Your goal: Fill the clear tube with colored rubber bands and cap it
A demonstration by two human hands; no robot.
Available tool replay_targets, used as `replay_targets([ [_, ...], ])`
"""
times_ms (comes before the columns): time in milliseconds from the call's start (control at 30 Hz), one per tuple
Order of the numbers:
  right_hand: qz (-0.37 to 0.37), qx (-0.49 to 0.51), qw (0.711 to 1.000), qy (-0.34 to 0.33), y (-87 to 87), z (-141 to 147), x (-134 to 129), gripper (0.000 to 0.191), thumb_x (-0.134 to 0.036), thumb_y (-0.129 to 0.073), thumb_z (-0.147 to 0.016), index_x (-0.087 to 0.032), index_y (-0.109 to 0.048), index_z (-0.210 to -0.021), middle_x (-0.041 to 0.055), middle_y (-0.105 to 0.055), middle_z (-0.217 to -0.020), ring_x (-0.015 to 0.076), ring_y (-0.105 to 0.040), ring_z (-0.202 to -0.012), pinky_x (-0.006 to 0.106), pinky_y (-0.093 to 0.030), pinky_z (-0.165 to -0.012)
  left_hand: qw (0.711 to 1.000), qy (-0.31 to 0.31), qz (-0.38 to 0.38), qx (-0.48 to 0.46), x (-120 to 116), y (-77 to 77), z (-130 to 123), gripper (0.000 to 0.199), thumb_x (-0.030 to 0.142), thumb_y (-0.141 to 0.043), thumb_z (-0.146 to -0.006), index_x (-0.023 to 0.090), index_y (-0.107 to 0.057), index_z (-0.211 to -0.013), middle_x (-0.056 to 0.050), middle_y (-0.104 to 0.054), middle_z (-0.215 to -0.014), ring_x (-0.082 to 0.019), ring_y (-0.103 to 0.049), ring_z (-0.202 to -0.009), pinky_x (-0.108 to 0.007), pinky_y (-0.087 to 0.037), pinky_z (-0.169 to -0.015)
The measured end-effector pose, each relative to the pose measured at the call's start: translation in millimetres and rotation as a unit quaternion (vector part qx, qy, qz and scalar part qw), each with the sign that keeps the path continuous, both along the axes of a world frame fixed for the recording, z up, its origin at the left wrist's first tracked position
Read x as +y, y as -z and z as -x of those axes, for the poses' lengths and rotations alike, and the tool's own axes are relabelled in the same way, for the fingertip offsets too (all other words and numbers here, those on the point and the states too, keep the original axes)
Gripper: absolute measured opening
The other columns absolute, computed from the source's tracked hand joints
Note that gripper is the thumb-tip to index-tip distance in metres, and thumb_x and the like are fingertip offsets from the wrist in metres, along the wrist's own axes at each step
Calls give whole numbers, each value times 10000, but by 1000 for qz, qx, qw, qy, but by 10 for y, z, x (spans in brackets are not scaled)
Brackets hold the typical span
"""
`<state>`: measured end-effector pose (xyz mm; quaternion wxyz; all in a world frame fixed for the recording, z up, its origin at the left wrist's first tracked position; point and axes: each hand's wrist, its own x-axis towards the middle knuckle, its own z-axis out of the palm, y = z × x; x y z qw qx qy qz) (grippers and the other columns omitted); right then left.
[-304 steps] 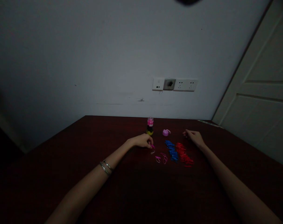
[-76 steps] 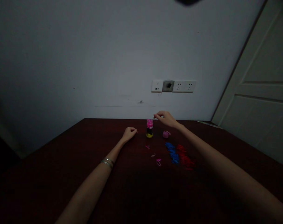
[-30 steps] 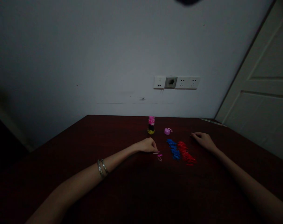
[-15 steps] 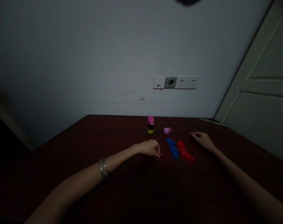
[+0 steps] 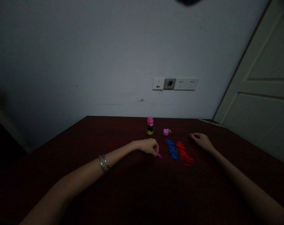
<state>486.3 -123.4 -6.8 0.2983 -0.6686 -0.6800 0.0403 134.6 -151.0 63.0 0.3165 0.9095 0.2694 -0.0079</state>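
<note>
My left hand rests on the dark red table, fingers curled over small pink rubber bands at its fingertips. Just to the right lie a blue pile of bands and a red pile of bands. My right hand lies flat on the table beyond the red pile, holding nothing. A small jar filled with pink, black and yellow layers stands farther back, its pink lid lying beside it.
A white wall with a row of sockets rises behind the table. A white door stands at the right. Two bracelets circle my left wrist. The room is dim.
Over ten seconds the loose pink bands have gone from the table. My right hand came back from the jar to rest by the red pile. My left hand closed on the last pink bands.
</note>
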Motion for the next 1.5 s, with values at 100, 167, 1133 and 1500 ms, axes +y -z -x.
replay_targets([
  [100,2,2,1000,6,-14,20,-16,473,-472,-383,-776,-143,-701,-896,101,-692,-964,270,-627,-909,328,-462,-796,999,-2,17,-29,121,-86,36,110,96,-588,-637,120,-660,-716,2,-613,-640,-80,-525,-586,-177,-370,-551],
  [167,2,3,1000,6,-20,29,-23,481,-483,-389,-767,-139,-702,-891,105,-692,-961,273,-627,-907,329,-461,-801,999,-9,20,-46,208,-176,61,114,105,-586,-633,113,-658,-722,-1,-605,-625,-80,-520,-578,-181,-369,-548],
  [1133,-5,28,999,-20,40,-32,2,421,-473,-439,-749,-163,-698,-866,92,-693,-957,272,-625,-908,361,-461,-828,962,-180,-186,-88,1353,-815,94,161,146,-616,-577,66,-699,-690,-30,-603,-564,-91,-471,-521,-211,-351,-524],
  [1500,-9,31,999,-18,10,-13,-15,409,-476,-440,-745,-180,-704,-847,71,-703,-919,275,-631,-881,354,-469,-792,961,-186,-177,-105,1362,-846,112,152,175,-616,-575,74,-703,-649,-1,-571,-518,-91,-448,-522,-220,-342,-546],
])
